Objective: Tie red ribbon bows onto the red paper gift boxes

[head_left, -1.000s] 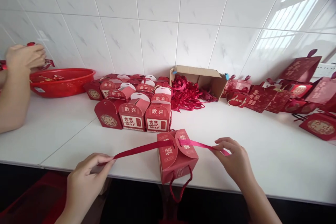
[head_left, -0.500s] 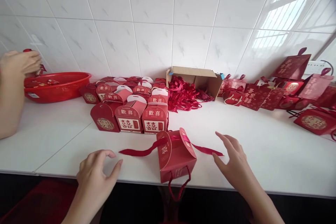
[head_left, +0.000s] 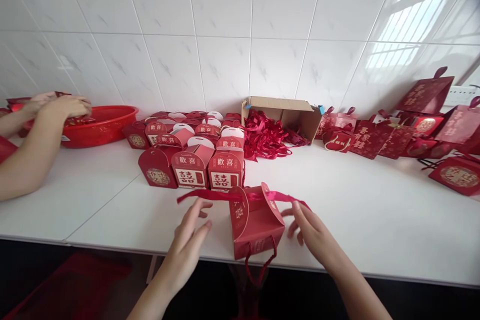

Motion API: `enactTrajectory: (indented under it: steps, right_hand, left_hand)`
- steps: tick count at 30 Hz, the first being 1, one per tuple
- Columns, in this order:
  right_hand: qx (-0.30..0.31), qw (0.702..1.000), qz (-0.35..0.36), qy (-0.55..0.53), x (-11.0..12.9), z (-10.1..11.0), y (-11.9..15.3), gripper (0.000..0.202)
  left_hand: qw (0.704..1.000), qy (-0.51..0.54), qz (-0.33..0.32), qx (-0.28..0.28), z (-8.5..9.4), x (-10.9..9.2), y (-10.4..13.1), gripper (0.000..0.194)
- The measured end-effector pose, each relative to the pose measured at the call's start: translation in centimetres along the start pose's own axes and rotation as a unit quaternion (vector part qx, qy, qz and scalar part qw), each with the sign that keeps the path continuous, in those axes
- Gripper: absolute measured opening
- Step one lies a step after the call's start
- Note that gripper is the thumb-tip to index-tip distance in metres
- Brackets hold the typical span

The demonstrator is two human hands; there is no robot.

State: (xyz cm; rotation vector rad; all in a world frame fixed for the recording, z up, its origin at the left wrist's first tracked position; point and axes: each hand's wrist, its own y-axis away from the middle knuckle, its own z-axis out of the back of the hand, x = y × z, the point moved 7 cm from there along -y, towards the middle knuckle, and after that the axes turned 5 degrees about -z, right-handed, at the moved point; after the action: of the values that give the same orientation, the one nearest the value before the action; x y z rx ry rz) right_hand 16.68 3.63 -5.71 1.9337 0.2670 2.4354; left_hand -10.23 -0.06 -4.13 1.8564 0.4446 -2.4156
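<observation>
A red gift box stands near the table's front edge, its rounded flaps raised. Its twisted cord handle hangs over the edge. A dark red ribbon runs through the top, one tail out to each side. My left hand is just below the left tail, thumb and fingers apart, holding nothing. On the other side, my right hand is close to the box with fingers apart and slightly bent. Its fingertips overlap the right tail; whether they touch it I cannot tell.
Rows of red gift boxes stand behind on the left. A cardboard box spills red ribbons by the wall. Another person's hands work over a red basin. Assorted red bags and boxes stand at right.
Both my hands have moved inward toward the box. The ribbon's left tail has shifted up and back. The other person's hands have come down to the basin. The view has shifted slightly left.
</observation>
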Motion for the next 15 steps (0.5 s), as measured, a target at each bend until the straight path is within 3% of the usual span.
enactTrajectory:
  steps: [2,5,7,10,15]
  right_hand:
    - [-0.004,0.986,0.001,-0.169,0.0,0.1,-0.6,0.043]
    - [0.02,0.916,-0.003,-0.4,0.4,-0.7,-1.2,0.034]
    - [0.021,0.876,-0.003,-0.481,0.9,-1.1,-1.3,0.036]
    - [0.013,0.845,-0.003,-0.534,1.5,-1.2,-1.4,0.033]
    - [-0.06,0.84,0.025,-0.539,1.9,0.5,-1.7,0.018]
  left_hand:
    - [0.973,0.22,0.064,-0.023,-0.5,0.2,-0.3,0.021]
    - [0.88,0.446,0.147,-0.073,-1.7,0.1,-0.5,0.015]
    - [0.843,0.497,0.174,-0.111,-2.2,0.1,-0.6,0.02]
    - [0.822,0.519,0.181,-0.148,-2.2,0.0,-0.6,0.023]
    - [0.818,0.525,0.18,-0.154,-1.2,-0.6,-0.4,0.028]
